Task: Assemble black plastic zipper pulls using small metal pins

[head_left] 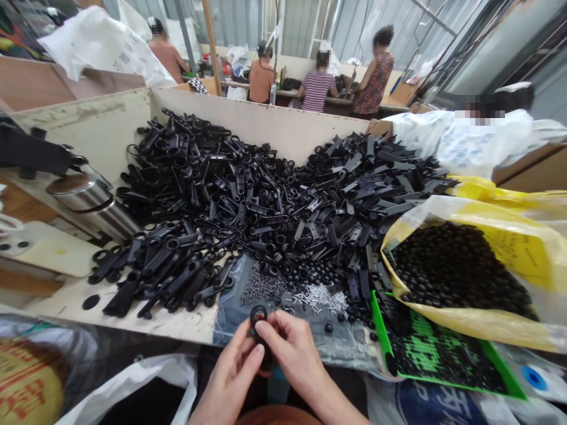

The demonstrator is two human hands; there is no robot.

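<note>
Both my hands meet at the bottom centre over the table's front edge. My left hand (230,378) and my right hand (295,351) are closed together on one black plastic part (258,316) with a ring at its top end. Its lower end is hidden between my fingers. Just beyond them a patch of small metal pins (319,297) and small black rings lies on dark cloth. A large heap of the same black plastic parts (248,195) covers the table behind.
A yellow bag of small black pieces (460,271) sits at right above a green tray (443,354). A steel flask (95,206) lies at left. White bags hang below the table edge. Several people work at a far bench.
</note>
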